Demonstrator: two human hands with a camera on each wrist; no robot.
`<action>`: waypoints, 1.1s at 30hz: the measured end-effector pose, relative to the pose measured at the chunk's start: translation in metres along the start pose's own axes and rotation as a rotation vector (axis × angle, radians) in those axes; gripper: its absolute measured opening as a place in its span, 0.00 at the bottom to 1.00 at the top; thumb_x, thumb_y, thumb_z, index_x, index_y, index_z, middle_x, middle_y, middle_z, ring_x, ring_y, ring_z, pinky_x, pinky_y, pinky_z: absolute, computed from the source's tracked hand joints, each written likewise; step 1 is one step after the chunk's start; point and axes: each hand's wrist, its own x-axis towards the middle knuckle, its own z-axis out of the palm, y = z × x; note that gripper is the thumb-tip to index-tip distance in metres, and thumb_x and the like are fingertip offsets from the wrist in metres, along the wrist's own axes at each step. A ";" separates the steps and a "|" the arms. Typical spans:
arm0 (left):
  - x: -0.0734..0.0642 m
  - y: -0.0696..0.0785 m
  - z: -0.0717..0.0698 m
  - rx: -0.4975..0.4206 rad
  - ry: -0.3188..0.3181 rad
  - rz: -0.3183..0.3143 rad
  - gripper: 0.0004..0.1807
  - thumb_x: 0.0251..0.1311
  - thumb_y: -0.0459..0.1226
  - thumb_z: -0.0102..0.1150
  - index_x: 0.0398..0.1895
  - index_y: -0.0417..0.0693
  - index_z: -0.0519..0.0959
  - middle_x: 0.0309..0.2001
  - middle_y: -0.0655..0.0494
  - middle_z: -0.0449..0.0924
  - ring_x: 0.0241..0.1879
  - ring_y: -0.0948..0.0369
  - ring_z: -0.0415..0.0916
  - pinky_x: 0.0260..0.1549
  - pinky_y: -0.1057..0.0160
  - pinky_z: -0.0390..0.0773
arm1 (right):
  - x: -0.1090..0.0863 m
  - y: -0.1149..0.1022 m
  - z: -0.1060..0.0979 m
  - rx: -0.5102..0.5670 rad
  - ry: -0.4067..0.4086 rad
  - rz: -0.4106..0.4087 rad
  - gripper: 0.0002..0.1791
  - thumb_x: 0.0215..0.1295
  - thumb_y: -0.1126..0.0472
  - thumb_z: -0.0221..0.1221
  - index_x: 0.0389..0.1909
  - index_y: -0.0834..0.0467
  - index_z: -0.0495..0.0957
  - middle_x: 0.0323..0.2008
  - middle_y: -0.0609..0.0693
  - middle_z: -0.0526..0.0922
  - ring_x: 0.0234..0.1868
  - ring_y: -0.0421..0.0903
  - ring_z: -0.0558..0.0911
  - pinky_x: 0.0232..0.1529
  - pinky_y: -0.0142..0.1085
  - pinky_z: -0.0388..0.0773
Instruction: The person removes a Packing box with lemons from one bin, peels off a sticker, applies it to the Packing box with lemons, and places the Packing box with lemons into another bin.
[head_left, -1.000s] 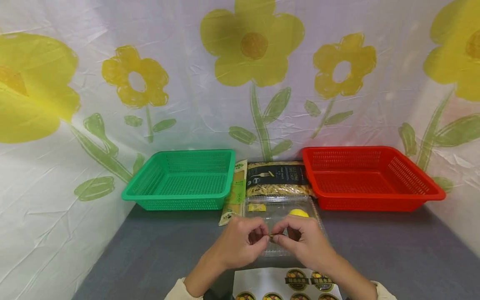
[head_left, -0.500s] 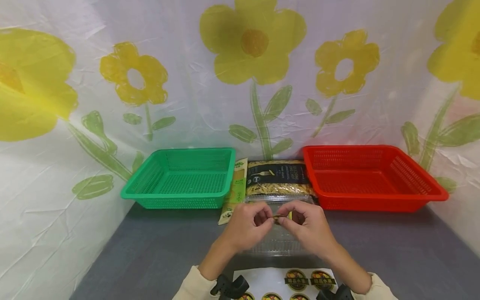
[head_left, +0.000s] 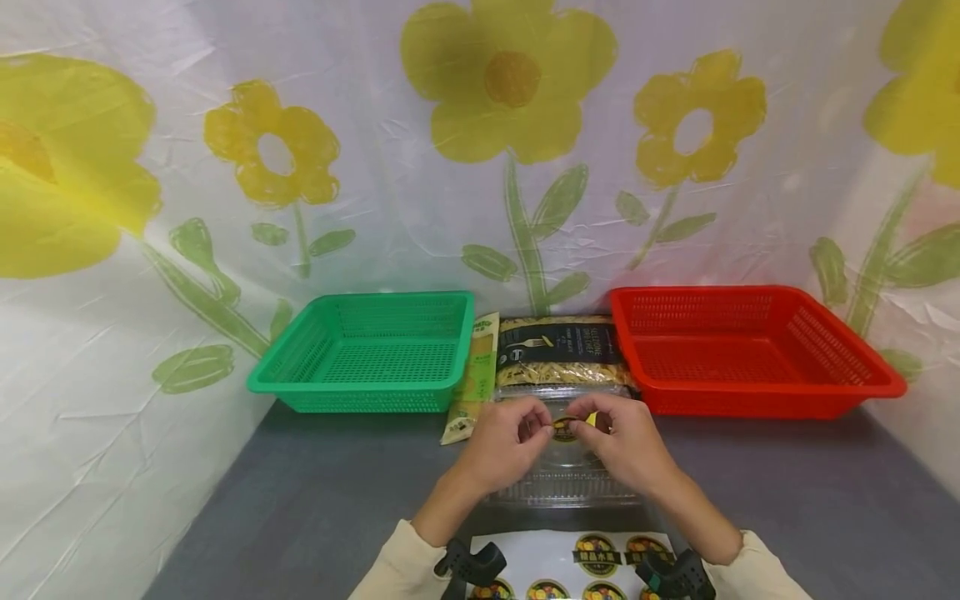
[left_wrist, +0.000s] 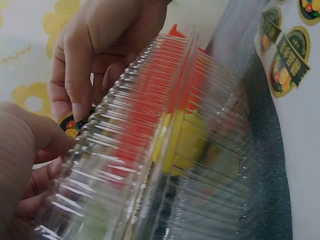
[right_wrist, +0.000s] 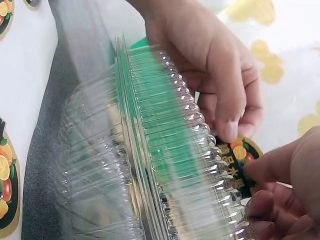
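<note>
While the left hand (head_left: 504, 442) pinches one side of a round black-and-gold fruit sticker (head_left: 565, 428) between thumb and forefinger, the right hand (head_left: 628, 440) grasps the opposite side in the same way, so that the two sets of fingertips stand only a sticker's breadth apart. The other fingers of both hands are curled in behind. Both hands hang over a clear ribbed plastic box (head_left: 566, 492), their backs turned up and outward, and the forearms slant inward from the near edge of the table (head_left: 337, 492), cream sleeves (head_left: 405, 562) and dark wrist straps (head_left: 474, 563) behind them. The sticker is above the box's lid; whether it touches the plastic cannot be told. Through the wall of the box a yellow object (left_wrist: 187, 142) shows.

At the table's near edge, in the middle, lies a white sheet (head_left: 525, 546) with more such stickers. Along the far edge stand a green basket (head_left: 352, 387) toward the left corner and a red basket (head_left: 772, 386) toward the right corner; between them lie a slim yellow-green packet (head_left: 480, 367) and a dark-labelled pasta bag (head_left: 558, 343), just behind the box
</note>
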 end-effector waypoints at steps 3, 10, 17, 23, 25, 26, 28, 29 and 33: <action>0.001 -0.001 0.002 0.040 0.003 -0.024 0.04 0.64 0.31 0.63 0.33 0.51 0.80 0.25 0.63 0.77 0.23 0.69 0.71 0.25 0.70 0.75 | 0.001 0.001 0.001 -0.008 -0.014 0.019 0.10 0.58 0.73 0.67 0.37 0.56 0.85 0.29 0.46 0.84 0.19 0.38 0.69 0.19 0.32 0.69; 0.001 -0.004 0.007 0.161 0.016 -0.064 0.03 0.63 0.35 0.64 0.34 0.53 0.80 0.26 0.66 0.78 0.24 0.70 0.70 0.25 0.70 0.72 | 0.001 0.002 0.005 -0.055 -0.019 0.048 0.15 0.57 0.77 0.65 0.41 0.57 0.85 0.35 0.49 0.86 0.19 0.39 0.68 0.21 0.32 0.69; 0.002 -0.003 0.010 0.273 0.000 -0.093 0.01 0.64 0.36 0.62 0.35 0.54 0.81 0.26 0.67 0.78 0.23 0.70 0.69 0.24 0.70 0.69 | 0.000 0.002 0.011 -0.179 0.010 0.023 0.18 0.53 0.77 0.68 0.43 0.57 0.84 0.37 0.50 0.86 0.21 0.37 0.69 0.26 0.33 0.73; 0.002 -0.001 0.010 0.310 -0.006 -0.134 0.02 0.66 0.37 0.60 0.38 0.52 0.81 0.25 0.68 0.76 0.23 0.69 0.68 0.23 0.68 0.68 | -0.001 0.002 0.016 -0.275 0.039 -0.024 0.19 0.51 0.75 0.71 0.44 0.57 0.84 0.37 0.50 0.85 0.30 0.44 0.79 0.37 0.43 0.80; 0.002 -0.001 0.011 0.317 -0.007 -0.142 0.02 0.66 0.37 0.61 0.39 0.53 0.80 0.24 0.68 0.76 0.22 0.69 0.68 0.22 0.68 0.68 | -0.001 0.002 0.017 -0.300 0.047 -0.030 0.19 0.51 0.74 0.71 0.44 0.57 0.83 0.37 0.50 0.85 0.34 0.48 0.82 0.39 0.47 0.81; 0.002 -0.001 0.011 0.320 -0.007 -0.144 0.02 0.66 0.38 0.61 0.39 0.53 0.80 0.24 0.68 0.76 0.22 0.69 0.68 0.22 0.68 0.67 | -0.002 0.002 0.017 -0.311 0.050 -0.033 0.19 0.52 0.74 0.71 0.45 0.57 0.83 0.37 0.50 0.84 0.36 0.50 0.83 0.40 0.48 0.81; 0.003 0.000 0.011 0.324 -0.008 -0.149 0.03 0.65 0.38 0.62 0.40 0.54 0.79 0.24 0.68 0.76 0.22 0.69 0.68 0.22 0.68 0.67 | -0.002 0.002 0.018 -0.331 0.057 -0.034 0.19 0.52 0.74 0.71 0.45 0.57 0.83 0.37 0.50 0.84 0.38 0.52 0.84 0.40 0.50 0.82; 0.003 0.000 0.011 0.326 -0.009 -0.151 0.03 0.65 0.38 0.62 0.40 0.54 0.79 0.24 0.68 0.76 0.21 0.69 0.68 0.22 0.68 0.67 | -0.003 0.002 0.018 -0.338 0.059 -0.031 0.19 0.52 0.73 0.71 0.46 0.57 0.83 0.37 0.50 0.84 0.38 0.52 0.84 0.40 0.50 0.82; 0.003 -0.001 0.011 0.337 -0.012 -0.168 0.05 0.62 0.38 0.65 0.40 0.54 0.80 0.24 0.68 0.75 0.21 0.69 0.68 0.22 0.68 0.67 | -0.003 0.000 0.020 -0.351 0.060 -0.019 0.20 0.53 0.73 0.71 0.47 0.58 0.83 0.37 0.50 0.84 0.34 0.51 0.83 0.36 0.47 0.81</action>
